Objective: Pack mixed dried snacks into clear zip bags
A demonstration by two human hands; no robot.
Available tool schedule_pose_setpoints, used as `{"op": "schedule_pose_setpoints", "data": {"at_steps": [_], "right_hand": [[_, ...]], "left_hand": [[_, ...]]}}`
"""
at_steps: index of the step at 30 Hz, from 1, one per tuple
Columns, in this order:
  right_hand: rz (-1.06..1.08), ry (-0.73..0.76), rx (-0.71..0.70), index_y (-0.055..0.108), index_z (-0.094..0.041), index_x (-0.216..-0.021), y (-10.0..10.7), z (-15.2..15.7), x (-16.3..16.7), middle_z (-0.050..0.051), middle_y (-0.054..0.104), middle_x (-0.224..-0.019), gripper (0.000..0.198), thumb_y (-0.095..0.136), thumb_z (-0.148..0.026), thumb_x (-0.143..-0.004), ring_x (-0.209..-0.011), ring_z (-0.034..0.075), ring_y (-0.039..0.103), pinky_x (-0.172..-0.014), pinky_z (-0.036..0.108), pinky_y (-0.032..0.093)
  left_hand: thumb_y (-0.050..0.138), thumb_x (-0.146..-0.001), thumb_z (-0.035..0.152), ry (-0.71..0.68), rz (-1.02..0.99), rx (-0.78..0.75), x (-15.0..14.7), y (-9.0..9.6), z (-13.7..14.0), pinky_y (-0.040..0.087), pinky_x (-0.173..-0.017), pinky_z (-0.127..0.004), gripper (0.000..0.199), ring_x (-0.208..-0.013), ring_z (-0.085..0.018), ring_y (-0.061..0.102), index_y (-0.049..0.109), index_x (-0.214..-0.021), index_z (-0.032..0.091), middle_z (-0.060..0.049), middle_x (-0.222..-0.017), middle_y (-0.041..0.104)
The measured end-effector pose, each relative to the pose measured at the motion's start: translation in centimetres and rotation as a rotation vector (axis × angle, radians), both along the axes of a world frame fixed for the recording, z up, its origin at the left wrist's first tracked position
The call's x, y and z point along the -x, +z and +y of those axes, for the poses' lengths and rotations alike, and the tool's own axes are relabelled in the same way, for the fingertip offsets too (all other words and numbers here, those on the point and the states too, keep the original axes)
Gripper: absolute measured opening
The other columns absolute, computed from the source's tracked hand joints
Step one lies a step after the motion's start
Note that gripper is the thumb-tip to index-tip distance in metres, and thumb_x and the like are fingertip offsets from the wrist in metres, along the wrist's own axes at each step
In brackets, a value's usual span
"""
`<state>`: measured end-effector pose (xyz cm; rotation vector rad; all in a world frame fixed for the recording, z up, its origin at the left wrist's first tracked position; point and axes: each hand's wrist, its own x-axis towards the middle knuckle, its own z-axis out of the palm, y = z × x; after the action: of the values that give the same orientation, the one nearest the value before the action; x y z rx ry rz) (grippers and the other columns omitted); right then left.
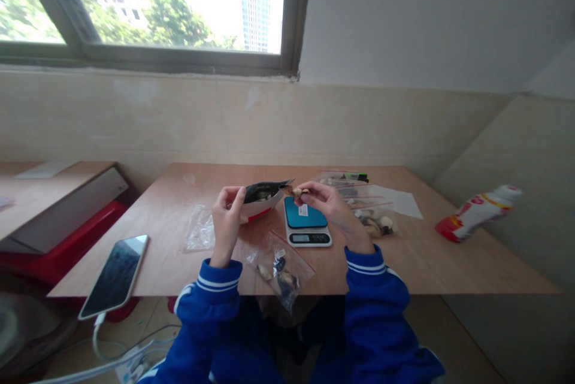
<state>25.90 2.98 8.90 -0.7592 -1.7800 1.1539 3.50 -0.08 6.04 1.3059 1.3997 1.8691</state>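
Note:
My left hand grips the left edge of an opened pouch, white and red outside and dark inside. Some pieces show inside the pouch, too dark to name. Between the fingertips of my right hand is a small tan-brown piece, by the pouch's right end; I cannot tell its kind. Below that hand sits a small digital scale with a blue top bearing a white label; its digits are unreadable. A zip bag of brown, pale and dark pieces lies at the table's front edge.
Right of the scale lie zip bags of similar pieces, white paper and a black-and-green pen-like object. A red-and-white bottle leans at right. A clear plastic bag and a cabled phone are at left.

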Motion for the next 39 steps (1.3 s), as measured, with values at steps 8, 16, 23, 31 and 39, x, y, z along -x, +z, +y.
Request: {"op": "schedule_pose_setpoints", "data": {"at_steps": [8,16,23,31,39], "right_hand": [[-0.333,0.021,-0.276,0.069,-0.017,-0.096,3.0,1.7,3.8,0.003,0.071,-0.091,0.021,0.060,-0.032,-0.085,-0.082,0.015,0.062,-0.072,0.024,0.047],[-0.588,-0.034,-0.345,0.071,-0.017,-0.091,4.8,-0.1,4.0,0.001,0.072,-0.083,0.015,0.059,-0.024,-0.084,-0.071,0.013,0.062,-0.062,0.021,0.042],[-0.649,-0.168,-0.351,0.066,-0.017,-0.097,4.4,-0.2,5.4,0.005,0.072,-0.090,0.016,0.065,-0.025,-0.083,-0.081,0.018,0.065,-0.068,0.025,0.043],[-0.699,-0.140,-0.423,0.069,-0.016,-0.087,3.7,-0.3,5.7,0.007,0.072,-0.084,0.024,0.049,-0.028,-0.094,-0.074,0.017,0.064,-0.064,0.025,0.041],[-0.756,-0.167,-0.472,0.068,-0.021,-0.099,3.5,-0.4,6.5,0.003,0.071,-0.088,0.017,0.055,-0.017,-0.089,-0.075,0.016,0.064,-0.064,0.023,0.041]], "left_hand": [[0.058,-0.081,0.047,-0.056,0.047,0.068,0.1,-0.1,-1.0,0.050,-0.057,-0.024,0.031,-0.082,-0.019,0.062,0.067,-0.087,0.018,-0.006,-0.088,0.068],[0.058,-0.082,0.046,-0.058,0.049,0.064,0.0,-0.1,-0.9,0.050,-0.064,-0.026,0.029,-0.078,-0.017,0.062,0.065,-0.083,0.018,-0.004,-0.081,0.067],[0.058,-0.082,0.046,-0.027,0.044,0.076,-0.1,0.1,-1.0,0.048,-0.058,-0.023,0.029,-0.076,-0.017,0.061,0.064,-0.083,0.018,-0.004,-0.080,0.065],[0.058,-0.081,0.047,-0.028,0.044,0.075,-0.1,-0.1,-0.9,0.048,-0.055,-0.024,0.030,-0.074,-0.017,0.062,0.064,-0.083,0.018,-0.004,-0.079,0.065],[0.058,-0.081,0.047,-0.031,0.039,0.072,-0.2,-0.2,-0.8,0.048,-0.056,-0.024,0.030,-0.074,-0.017,0.061,0.064,-0.083,0.018,-0.004,-0.079,0.065]]}}
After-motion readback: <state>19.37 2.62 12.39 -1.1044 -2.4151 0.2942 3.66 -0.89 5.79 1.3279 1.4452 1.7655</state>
